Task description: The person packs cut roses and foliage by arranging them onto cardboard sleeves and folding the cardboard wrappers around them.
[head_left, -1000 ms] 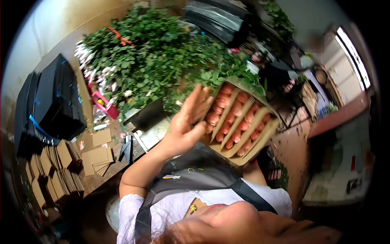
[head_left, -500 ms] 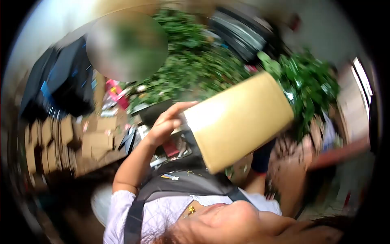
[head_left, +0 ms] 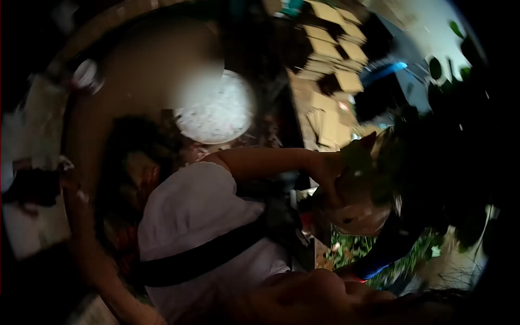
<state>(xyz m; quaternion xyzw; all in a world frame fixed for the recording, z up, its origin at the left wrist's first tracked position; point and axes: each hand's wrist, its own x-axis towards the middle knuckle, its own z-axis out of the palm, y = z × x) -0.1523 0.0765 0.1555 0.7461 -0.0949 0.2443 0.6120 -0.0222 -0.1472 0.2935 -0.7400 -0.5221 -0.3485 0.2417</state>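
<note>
The view is dark and smeared by motion. My left hand point(head_left: 329, 174) reaches right from a pale sleeve, its fingers partly covered by a dark green leaf point(head_left: 358, 165) and shadow. Just below it is a brownish, shiny thing point(head_left: 360, 215) whose kind I cannot make out. I cannot tell whether the hand grips it or only lies against it. My right arm, in a dark blue oversleeve point(head_left: 379, 261) with a red edge, stretches up and right into deep shadow. The right hand itself is hidden there among dark leaves.
Stacks of flat brown cardboard point(head_left: 325, 49) lie on a surface at the upper right, beside a dark block with a blue strip point(head_left: 392, 70). A round white basin point(head_left: 219, 108) sits behind my left arm. Cut green foliage point(head_left: 346, 252) spreads below, and dark leafy stems hang at the right.
The head view has swung and turned sharply, and the picture is much darker. The large tan package near my left hand no longer shows clearly. Leaves now overlap that hand.
</note>
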